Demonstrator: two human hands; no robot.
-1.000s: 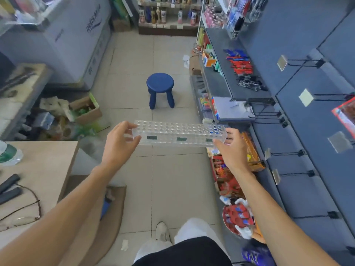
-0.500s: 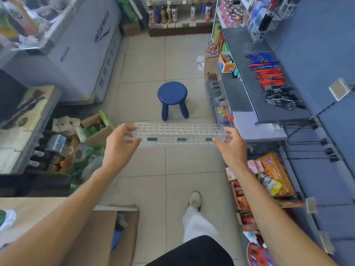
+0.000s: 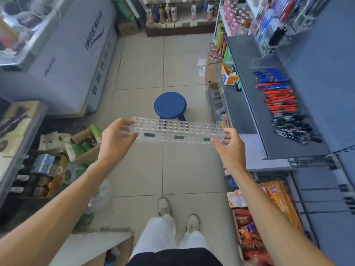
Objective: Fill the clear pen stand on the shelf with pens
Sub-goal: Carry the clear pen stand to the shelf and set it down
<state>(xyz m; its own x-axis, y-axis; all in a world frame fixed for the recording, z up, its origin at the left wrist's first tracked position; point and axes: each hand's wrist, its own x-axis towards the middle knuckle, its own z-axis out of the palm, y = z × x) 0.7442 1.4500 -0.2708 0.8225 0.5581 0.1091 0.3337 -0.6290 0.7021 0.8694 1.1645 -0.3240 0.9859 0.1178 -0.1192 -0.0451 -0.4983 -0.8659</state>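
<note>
What we wear, seen from above
We see a bare left forearm (image 3: 57, 200) and right forearm (image 3: 272, 212), a black top (image 3: 172, 258), loose white trousers (image 3: 161, 235) and off-white shoes (image 3: 163, 206).

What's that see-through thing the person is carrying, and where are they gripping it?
A clear pen stand, empty, held level by its two short ends: left hand on one, right hand on the other.

Tiled floor (image 3: 142, 73), blue stool (image 3: 170, 105), white freezer (image 3: 73, 60), grey shelf (image 3: 249, 112) right.
</note>
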